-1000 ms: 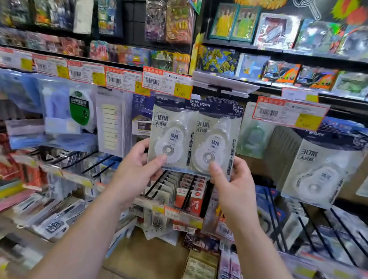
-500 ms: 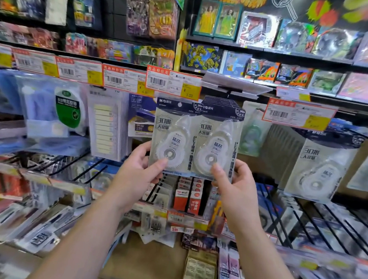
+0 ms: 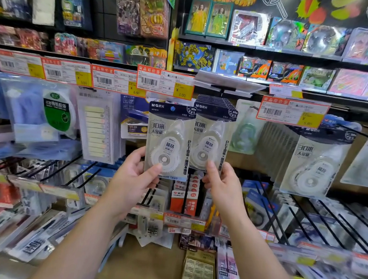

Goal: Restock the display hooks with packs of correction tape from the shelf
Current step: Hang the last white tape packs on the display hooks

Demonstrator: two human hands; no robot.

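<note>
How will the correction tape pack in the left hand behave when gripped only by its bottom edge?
The correction tape pack probably stays fairly stiff: it stands upright from the left hand's low grip. Likely light. Its glossy blister could be slippery.

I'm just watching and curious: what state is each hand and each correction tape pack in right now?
left hand: grips the left pack's lower edge.
right hand: grips the stack's lower edge.
left pack: upright, sealed, held up off any hook.
stack of packs: upright, several deep, beside the left pack.
neighbouring packs: hanging, tilted.
</note>
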